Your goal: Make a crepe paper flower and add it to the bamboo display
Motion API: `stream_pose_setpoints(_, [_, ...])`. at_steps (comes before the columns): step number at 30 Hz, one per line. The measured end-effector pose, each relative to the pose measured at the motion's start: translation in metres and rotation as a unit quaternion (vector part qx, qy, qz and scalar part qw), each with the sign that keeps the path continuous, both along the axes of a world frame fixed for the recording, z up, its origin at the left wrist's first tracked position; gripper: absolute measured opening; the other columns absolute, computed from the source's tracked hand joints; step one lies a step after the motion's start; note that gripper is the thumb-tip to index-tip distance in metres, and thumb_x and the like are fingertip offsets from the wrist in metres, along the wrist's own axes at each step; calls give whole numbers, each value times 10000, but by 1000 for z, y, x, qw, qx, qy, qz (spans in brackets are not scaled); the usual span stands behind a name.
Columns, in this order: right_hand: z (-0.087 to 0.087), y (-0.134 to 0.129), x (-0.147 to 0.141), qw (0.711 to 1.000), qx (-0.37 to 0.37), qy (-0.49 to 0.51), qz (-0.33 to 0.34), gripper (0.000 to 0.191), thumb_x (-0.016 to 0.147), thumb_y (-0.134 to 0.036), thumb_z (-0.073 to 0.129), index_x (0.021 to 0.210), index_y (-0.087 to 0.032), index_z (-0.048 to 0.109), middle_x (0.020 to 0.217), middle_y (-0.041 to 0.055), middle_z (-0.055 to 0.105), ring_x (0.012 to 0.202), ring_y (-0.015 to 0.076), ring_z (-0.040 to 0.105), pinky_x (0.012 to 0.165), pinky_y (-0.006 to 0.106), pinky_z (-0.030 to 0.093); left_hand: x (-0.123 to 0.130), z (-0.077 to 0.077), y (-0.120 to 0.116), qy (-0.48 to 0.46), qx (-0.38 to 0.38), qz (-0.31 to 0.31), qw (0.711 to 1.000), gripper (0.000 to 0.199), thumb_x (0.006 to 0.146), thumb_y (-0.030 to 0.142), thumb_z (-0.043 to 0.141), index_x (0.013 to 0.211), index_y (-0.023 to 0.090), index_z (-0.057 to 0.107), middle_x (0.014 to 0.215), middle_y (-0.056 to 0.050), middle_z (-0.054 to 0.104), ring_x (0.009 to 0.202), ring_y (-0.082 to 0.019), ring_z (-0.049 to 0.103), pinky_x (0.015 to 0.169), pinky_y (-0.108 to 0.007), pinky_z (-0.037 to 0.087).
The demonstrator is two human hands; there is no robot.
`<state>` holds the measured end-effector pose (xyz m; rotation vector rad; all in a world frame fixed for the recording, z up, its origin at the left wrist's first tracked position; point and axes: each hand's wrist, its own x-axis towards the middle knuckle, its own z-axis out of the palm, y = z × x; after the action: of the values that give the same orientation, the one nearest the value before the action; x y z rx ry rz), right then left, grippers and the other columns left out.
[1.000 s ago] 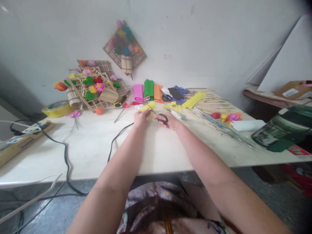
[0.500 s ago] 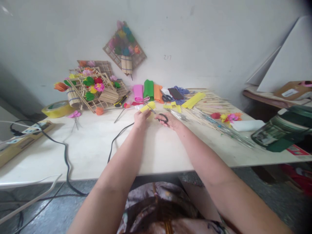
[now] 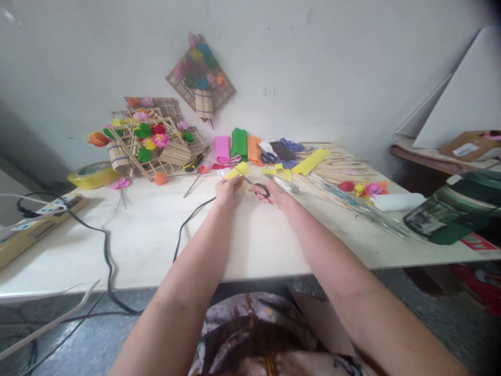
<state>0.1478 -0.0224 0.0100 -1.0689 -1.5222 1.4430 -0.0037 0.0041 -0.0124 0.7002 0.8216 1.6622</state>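
My left hand (image 3: 229,189) is closed on a piece of yellow crepe paper (image 3: 239,169) above the middle of the table. In my right hand (image 3: 273,194) is a pair of scissors (image 3: 261,191) with black handles, my fingers through the loops. The blades point left and lie at the yellow paper; how far they stand apart I cannot make out. Behind my hands are more yellow paper pieces (image 3: 312,161) and rolls of pink (image 3: 222,149), green (image 3: 239,145) and orange (image 3: 254,151) crepe paper.
Bamboo lattice pieces with paper flowers (image 3: 151,138) are piled at the back left, near yellow tape (image 3: 92,175). A black cable (image 3: 106,250) crosses the left side. Thin sticks (image 3: 340,166), wires (image 3: 360,206) and a green jar (image 3: 442,209) occupy the right. A phone (image 3: 282,151) lies behind.
The scissors in my right hand have shifted very slightly left and their handles have turned a little. My left hand keeps its place with the yellow paper.
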Motion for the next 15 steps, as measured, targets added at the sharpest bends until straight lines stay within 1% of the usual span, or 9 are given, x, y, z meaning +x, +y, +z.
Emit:
stream_pose_setpoints(5, [1,-1,0,1000,5,-6,-2,350,693,-364,735,591,-154,474,423,-78,385,331,7,256,297,143,181,-1,0,1,5,-2,-4,1000,218,586,156,730,784,103,658,729,-47,676,688,-152,652,794,-319,513])
stream_pose_setpoints(10, [-1,1,1,1000,8,-20,-3,352,706,-368,726,590,-156,470,426,-68,406,331,10,272,297,144,176,-1,2,1,-1,-6,-7,1000,178,601,131,709,765,95,650,702,-48,678,667,-145,651,756,-296,526])
stream_pose_setpoints(15, [-2,3,1,1000,16,-22,-1,355,710,-374,722,589,-154,470,425,-68,404,331,10,277,298,144,177,-1,2,1,4,-13,-6,1000,176,620,144,710,775,87,652,705,-54,679,659,-143,652,755,-296,528])
